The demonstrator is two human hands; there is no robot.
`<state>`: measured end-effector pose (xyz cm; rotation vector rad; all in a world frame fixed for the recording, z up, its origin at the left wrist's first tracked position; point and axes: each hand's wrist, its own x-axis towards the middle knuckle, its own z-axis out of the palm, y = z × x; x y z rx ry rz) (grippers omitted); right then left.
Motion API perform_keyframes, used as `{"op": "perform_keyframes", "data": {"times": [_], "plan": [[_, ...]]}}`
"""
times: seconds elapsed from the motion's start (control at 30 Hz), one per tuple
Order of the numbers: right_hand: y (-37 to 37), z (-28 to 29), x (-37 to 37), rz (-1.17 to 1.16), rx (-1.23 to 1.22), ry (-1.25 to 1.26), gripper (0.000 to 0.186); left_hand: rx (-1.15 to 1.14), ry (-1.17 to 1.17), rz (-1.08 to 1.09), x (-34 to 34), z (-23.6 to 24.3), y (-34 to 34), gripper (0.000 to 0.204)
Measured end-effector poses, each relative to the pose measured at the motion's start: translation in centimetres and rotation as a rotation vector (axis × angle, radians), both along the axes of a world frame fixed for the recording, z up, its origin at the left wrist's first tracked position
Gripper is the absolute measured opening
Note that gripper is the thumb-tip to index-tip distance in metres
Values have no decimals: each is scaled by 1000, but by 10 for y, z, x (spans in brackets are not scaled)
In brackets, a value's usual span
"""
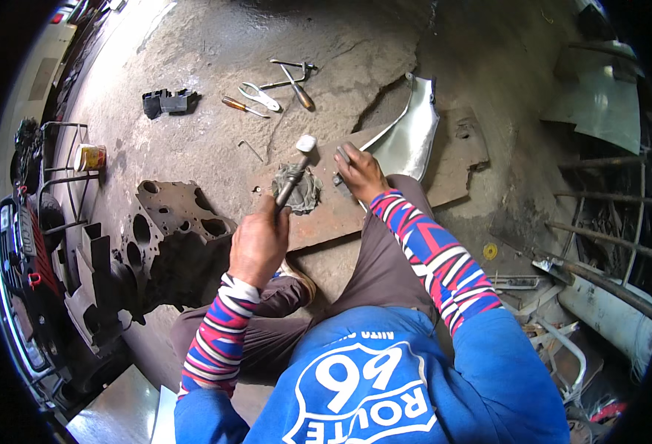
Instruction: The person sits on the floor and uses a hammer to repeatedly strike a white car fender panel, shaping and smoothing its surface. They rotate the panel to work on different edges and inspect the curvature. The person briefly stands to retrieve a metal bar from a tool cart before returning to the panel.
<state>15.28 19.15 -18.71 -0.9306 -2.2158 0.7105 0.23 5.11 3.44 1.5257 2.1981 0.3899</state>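
Note:
My left hand (259, 244) is closed round the handle of a hammer (290, 181) with a pale, blocky head, held up over the metal plate. A crumpled grey-green rag (307, 196) lies on the plate just behind the handle. In my right hand (363, 174) is a short dark metal piece (343, 155); my fingers wrap round it and hide most of its shape. Right beside that hand rests a curved silver metal panel (414, 133), its near end by my knee. Under all of these lies a flat, rusty brown metal plate (329, 226).
Pliers (259, 96), two screwdrivers (302, 96) and a dark metal frame tool (296, 68) lie ahead on the concrete. A black part (170, 102) sits farther left. An engine block (181, 211) stands at my left, near a small bucket (90, 157). Metal racks (603, 200) line the right.

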Motion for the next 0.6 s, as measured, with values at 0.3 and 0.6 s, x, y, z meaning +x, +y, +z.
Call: {"op": "perform_keyframes", "data": {"times": [0.3, 0.6], "plan": [[-12, 18, -4, -59, -273, 57, 19, 813, -806, 261, 13, 83, 4, 27], [2, -29, 4, 52, 370, 55, 36, 84, -111, 174, -8, 28, -7, 26]]}}
